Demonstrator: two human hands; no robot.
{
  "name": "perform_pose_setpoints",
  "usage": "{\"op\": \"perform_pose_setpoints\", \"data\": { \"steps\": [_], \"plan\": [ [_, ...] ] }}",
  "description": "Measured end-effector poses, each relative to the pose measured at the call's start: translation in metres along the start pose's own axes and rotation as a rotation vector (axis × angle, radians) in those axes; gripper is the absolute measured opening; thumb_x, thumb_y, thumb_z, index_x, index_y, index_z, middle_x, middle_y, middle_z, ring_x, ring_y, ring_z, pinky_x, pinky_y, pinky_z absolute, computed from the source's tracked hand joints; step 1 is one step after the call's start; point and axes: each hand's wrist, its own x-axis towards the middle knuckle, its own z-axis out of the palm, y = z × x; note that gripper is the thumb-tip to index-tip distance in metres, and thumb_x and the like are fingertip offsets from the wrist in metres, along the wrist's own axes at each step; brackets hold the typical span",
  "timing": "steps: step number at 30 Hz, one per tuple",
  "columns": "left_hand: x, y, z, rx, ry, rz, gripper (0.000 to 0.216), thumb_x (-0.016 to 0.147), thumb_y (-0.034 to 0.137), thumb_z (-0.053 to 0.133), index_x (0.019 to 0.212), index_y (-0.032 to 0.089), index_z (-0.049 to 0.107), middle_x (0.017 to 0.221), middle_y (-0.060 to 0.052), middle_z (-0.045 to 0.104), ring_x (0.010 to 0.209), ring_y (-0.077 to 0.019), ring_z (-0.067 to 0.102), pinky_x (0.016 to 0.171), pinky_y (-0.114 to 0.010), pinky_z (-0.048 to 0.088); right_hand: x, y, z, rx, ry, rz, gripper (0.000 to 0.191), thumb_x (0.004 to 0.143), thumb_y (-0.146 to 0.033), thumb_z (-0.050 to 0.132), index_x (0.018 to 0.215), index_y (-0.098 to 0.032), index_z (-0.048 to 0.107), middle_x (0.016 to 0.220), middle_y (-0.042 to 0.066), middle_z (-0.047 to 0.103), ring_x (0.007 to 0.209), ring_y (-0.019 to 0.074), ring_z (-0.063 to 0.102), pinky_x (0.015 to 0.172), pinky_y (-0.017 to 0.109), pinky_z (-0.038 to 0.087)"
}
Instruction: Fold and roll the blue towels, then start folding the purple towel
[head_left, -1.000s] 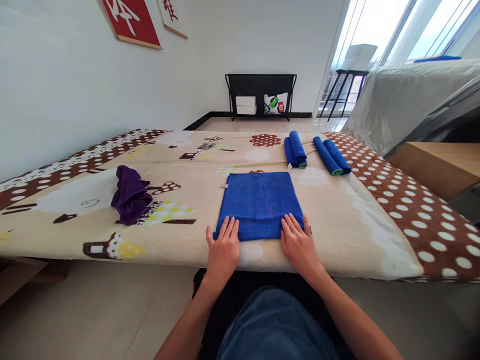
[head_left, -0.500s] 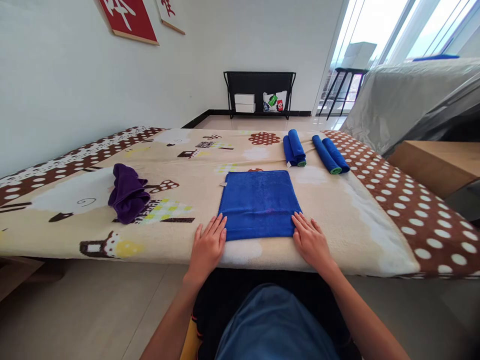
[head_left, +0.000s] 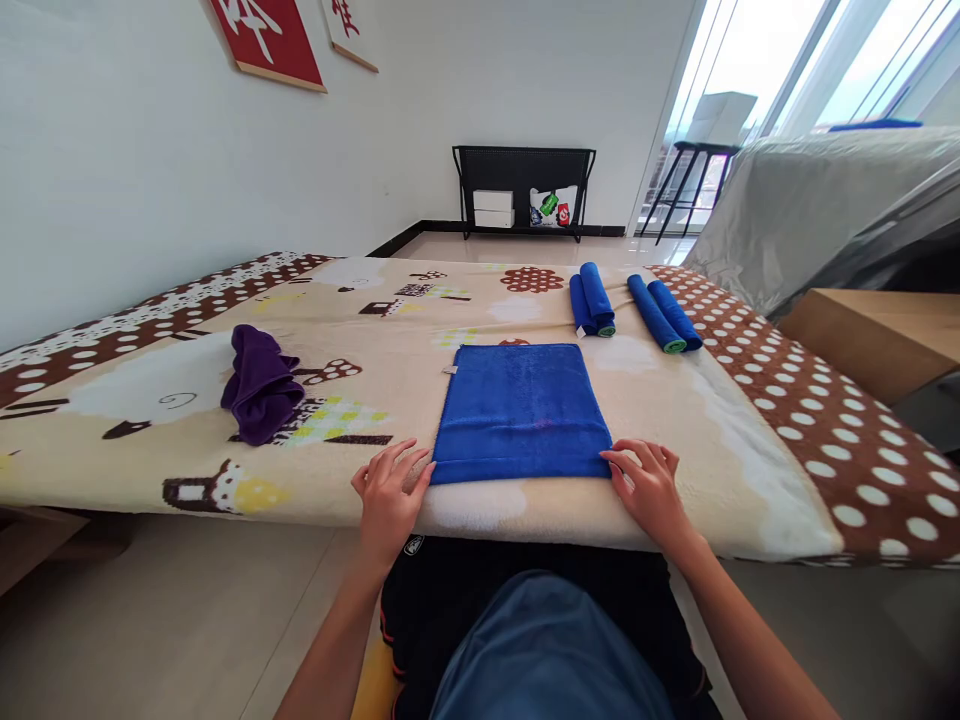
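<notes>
A blue towel (head_left: 521, 410) lies flat before me, with a crease running across it close to its near edge and a small white tag at its far left corner. At its near left corner, the thumb and forefinger of my left hand (head_left: 390, 495) pinch the edge, the other fingers curled above the bedding. My right hand (head_left: 651, 490) grips the near right corner between thumb and fingertips. Two pairs of rolled blue towels, one pair (head_left: 592, 300) left of the other pair (head_left: 664, 314), rest farther back. To the left sits a crumpled purple cloth (head_left: 261, 385).
A patterned blanket (head_left: 405, 385) covers the bed under everything, its near edge by my lap. Beyond stands a black rack (head_left: 523, 170) with white boxes and a printed bag. At right are a cardboard box (head_left: 877, 335), a plastic-covered bulk (head_left: 832, 200) and a stool (head_left: 690, 175).
Both hands have shifted outward from lying flat on the towel to its near corners, fingers now bent into pinches. The near part of the towel is spread slightly wider.
</notes>
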Motion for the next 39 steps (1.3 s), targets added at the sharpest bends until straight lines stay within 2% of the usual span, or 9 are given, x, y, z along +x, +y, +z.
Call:
{"op": "perform_pose_setpoints", "data": {
  "steps": [2, 5, 8, 11, 13, 21, 29, 34, 39],
  "plan": [
    [0.000, -0.002, -0.002, -0.011, 0.004, -0.011, 0.019, 0.096, 0.035, 0.056, 0.105, 0.025, 0.070, 0.122, -0.008, 0.068, 0.114, -0.0275, 0.060, 0.102, -0.048, 0.033, -0.004, 0.008, -0.002, 0.035, -0.051, -0.065, 0.028, 0.095, -0.016, 0.050, 0.110, -0.025, 0.072, 0.108, 0.006, 0.070, 0.100, 0.0189, 0.062, 0.097, 0.039, 0.039],
    [-0.001, -0.002, -0.006, -0.047, 0.044, 0.005, 0.016, 0.095, 0.030, 0.058, 0.105, 0.025, 0.069, 0.119, -0.008, 0.069, 0.113, -0.0267, 0.061, 0.102, -0.047, 0.037, -0.008, 0.016, -0.007, 0.101, -0.133, -0.132, 0.033, 0.096, -0.016, 0.047, 0.120, -0.022, 0.068, 0.112, 0.008, 0.069, 0.102, 0.0199, 0.062, 0.092, 0.037, 0.044],
    [-0.004, 0.001, -0.011, -0.147, 0.062, 0.112, 0.019, 0.094, 0.020, 0.056, 0.109, 0.025, 0.068, 0.113, -0.006, 0.069, 0.111, -0.0233, 0.063, 0.100, -0.042, 0.044, -0.009, 0.018, -0.013, 0.125, -0.163, -0.146, 0.039, 0.095, -0.015, 0.046, 0.127, -0.023, 0.065, 0.117, 0.009, 0.067, 0.106, 0.0216, 0.061, 0.093, 0.040, 0.046],
    [-0.007, 0.004, -0.013, -0.186, -0.114, 0.286, 0.030, 0.093, 0.014, 0.052, 0.117, 0.026, 0.066, 0.114, -0.005, 0.070, 0.112, -0.0209, 0.063, 0.100, -0.038, 0.047, -0.008, 0.017, -0.015, 0.096, -0.168, -0.134, 0.041, 0.092, -0.016, 0.047, 0.128, -0.024, 0.065, 0.118, 0.008, 0.068, 0.106, 0.0224, 0.062, 0.093, 0.041, 0.047],
    [-0.008, 0.004, -0.011, -0.155, -0.213, 0.337, 0.035, 0.093, 0.013, 0.050, 0.121, 0.026, 0.065, 0.117, -0.005, 0.070, 0.113, -0.0210, 0.063, 0.100, -0.038, 0.046, -0.008, 0.018, -0.014, 0.074, -0.170, -0.125, 0.039, 0.092, -0.017, 0.048, 0.125, -0.024, 0.067, 0.118, 0.007, 0.069, 0.106, 0.0222, 0.062, 0.093, 0.041, 0.047],
    [0.001, 0.004, -0.005, -0.093, -0.260, 0.296, 0.036, 0.091, 0.011, 0.048, 0.117, 0.025, 0.067, 0.114, -0.006, 0.069, 0.109, -0.0226, 0.062, 0.097, -0.039, 0.046, -0.003, 0.021, -0.009, 0.058, -0.182, -0.107, 0.033, 0.092, -0.016, 0.050, 0.117, -0.024, 0.070, 0.113, 0.005, 0.071, 0.103, 0.0205, 0.063, 0.090, 0.038, 0.047],
    [0.005, -0.007, 0.000, -0.131, -0.254, 0.330, 0.032, 0.092, 0.012, 0.046, 0.114, 0.023, 0.067, 0.111, -0.006, 0.070, 0.107, -0.0220, 0.063, 0.096, -0.038, 0.045, -0.001, 0.017, -0.002, 0.063, -0.104, -0.088, 0.027, 0.090, -0.013, 0.052, 0.106, -0.022, 0.071, 0.104, 0.004, 0.072, 0.096, 0.0195, 0.063, 0.087, 0.036, 0.045],
    [0.005, -0.009, -0.002, -0.154, -0.218, 0.371, 0.028, 0.091, 0.010, 0.048, 0.107, 0.023, 0.067, 0.103, -0.005, 0.071, 0.100, -0.0200, 0.064, 0.093, -0.036, 0.046, 0.003, 0.013, -0.008, 0.087, -0.094, -0.096, 0.024, 0.086, -0.010, 0.054, 0.099, -0.021, 0.072, 0.099, 0.003, 0.073, 0.093, 0.0194, 0.061, 0.087, 0.036, 0.044],
    [0.005, 0.002, -0.013, -0.240, -0.203, 0.368, 0.022, 0.088, 0.007, 0.050, 0.099, 0.022, 0.064, 0.095, -0.003, 0.068, 0.094, -0.0185, 0.062, 0.090, -0.036, 0.045, 0.003, 0.009, -0.020, 0.158, -0.089, -0.089, 0.022, 0.083, -0.007, 0.055, 0.092, -0.021, 0.069, 0.092, 0.002, 0.071, 0.090, 0.0194, 0.059, 0.085, 0.036, 0.042]
  ]
}}
